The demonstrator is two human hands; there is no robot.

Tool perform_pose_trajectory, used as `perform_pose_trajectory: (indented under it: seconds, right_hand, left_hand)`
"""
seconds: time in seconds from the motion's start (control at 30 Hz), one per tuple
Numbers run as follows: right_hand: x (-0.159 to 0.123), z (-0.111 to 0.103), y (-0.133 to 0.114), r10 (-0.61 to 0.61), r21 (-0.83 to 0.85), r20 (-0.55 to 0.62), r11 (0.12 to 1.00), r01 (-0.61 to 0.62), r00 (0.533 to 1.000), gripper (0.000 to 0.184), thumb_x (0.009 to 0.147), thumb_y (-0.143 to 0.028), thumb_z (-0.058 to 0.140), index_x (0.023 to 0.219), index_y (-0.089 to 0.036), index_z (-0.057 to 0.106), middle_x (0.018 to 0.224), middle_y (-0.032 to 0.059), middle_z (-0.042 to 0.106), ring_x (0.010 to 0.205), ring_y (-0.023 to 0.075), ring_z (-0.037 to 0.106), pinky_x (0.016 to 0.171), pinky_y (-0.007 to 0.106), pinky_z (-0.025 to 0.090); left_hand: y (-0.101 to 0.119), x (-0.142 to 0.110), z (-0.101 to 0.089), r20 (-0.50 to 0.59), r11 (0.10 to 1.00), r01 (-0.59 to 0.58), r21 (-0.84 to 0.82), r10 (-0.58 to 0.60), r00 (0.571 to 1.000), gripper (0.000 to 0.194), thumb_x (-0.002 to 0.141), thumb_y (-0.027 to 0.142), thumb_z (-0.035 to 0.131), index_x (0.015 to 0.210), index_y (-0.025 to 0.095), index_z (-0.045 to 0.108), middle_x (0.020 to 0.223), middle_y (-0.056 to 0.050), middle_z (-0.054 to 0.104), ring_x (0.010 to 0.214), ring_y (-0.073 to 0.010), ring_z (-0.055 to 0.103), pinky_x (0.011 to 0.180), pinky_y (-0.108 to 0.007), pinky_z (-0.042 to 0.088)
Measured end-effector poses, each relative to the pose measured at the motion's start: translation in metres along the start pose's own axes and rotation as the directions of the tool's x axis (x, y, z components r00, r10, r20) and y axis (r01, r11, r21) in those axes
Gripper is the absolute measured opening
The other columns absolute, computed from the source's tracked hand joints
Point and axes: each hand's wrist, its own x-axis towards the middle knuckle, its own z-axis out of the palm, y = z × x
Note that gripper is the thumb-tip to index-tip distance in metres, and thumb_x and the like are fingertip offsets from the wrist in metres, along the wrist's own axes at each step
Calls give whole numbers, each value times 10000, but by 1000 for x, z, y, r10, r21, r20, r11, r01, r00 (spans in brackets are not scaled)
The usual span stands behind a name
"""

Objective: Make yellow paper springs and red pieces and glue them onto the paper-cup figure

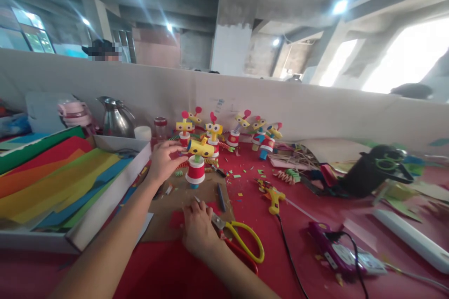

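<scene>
My left hand (pixel 166 161) is beside a small paper robot figure (pixel 195 170) with a yellow tube head and a red, white-rimmed cup body. Its thumb and fingers are stretched and spread towards the figure's head; whether they touch it is unclear. Lower down, my right hand (pixel 199 226) rests with bent fingers over the blades of scissors (pixel 242 238) with one yellow and one red handle. A piece of red paper (pixel 177 219) lies partly under that hand. What its fingers pinch is hidden. Both hands are over a brown cardboard sheet (pixel 156 224).
Several finished-looking figures (pixel 233 136) stand behind. A box of coloured sheets (pixel 75 233) is at left, near a steel jug (pixel 117 119). To the right lie a yellow glue gun (pixel 273 196) with a cord, a purple power strip (pixel 329 252) and a black container (pixel 365 173).
</scene>
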Motion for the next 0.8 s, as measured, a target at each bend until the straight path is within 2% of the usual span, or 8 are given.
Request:
perform_pose_trajectory:
  seconds: [0.2,0.3,0.4,0.47,0.53,0.6,0.67,0.8]
  right_hand:
    - [5,0,-1,27,13,-22,1000,-27,999,258,708,-173,598,962,-154,638,1176,172,592,1091,353,509,843,474,400]
    - [0,-3,1,-13,78,-79,997,19,997,299,670,-120,609,964,-173,611,1050,132,660,1022,307,572,837,413,408]
    - [-13,-12,6,10,282,-157,959,35,988,284,717,-109,600,981,-214,585,918,57,702,862,226,642,732,297,424]
    - [-25,-18,11,51,430,-191,902,37,980,259,736,-110,608,963,-232,580,879,21,711,777,193,654,651,251,414]
    - [-38,-23,14,57,525,-217,848,68,974,249,732,-105,624,940,-236,586,830,-4,714,724,176,653,623,234,413]
    - [-51,-27,17,44,569,-235,816,101,971,195,740,-113,632,892,-232,605,785,-13,713,690,166,650,615,228,420]
    - [-64,-30,22,43,577,-236,810,104,971,113,767,-137,629,837,-226,623,741,-16,706,669,159,647,617,226,428]
    - [-87,-36,50,130,457,-265,890,6,956,122,855,-180,543,894,-224,649,804,13,709,754,175,658,694,252,456]
  left_hand:
    - [2,1,-4,-18,1000,24,6,-24,1000,189,685,342,736,860,277,763,1068,-45,675,1067,-264,565,1004,-435,408]
    - [8,-6,-17,-67,1000,-1,-24,0,998,208,714,321,712,910,263,754,1040,-44,686,1044,-251,589,1004,-424,417]
    - [21,-35,-32,-121,993,36,-112,-49,991,165,772,324,659,900,253,735,1017,-42,705,1022,-239,618,967,-398,449]
    - [33,-69,-36,48,969,150,-198,-144,988,182,775,355,659,919,274,735,1060,-46,706,1025,-252,627,913,-391,478]
    - [45,-107,-33,385,892,345,-291,-221,896,360,718,345,723,1076,314,709,1078,-42,714,1015,-259,643,844,-367,510]
    - [54,-141,-26,584,770,534,-349,-267,767,325,748,329,693,1072,310,708,988,-34,734,938,-246,669,800,-351,525]
    - [58,-164,-18,583,717,612,-334,-353,732,159,776,348,654,880,268,744,850,-26,739,851,-233,676,765,-331,521]
    - [56,-177,-10,408,551,746,-375,-624,666,232,679,400,747,796,199,733,730,-27,715,727,-202,650,676,-287,508]
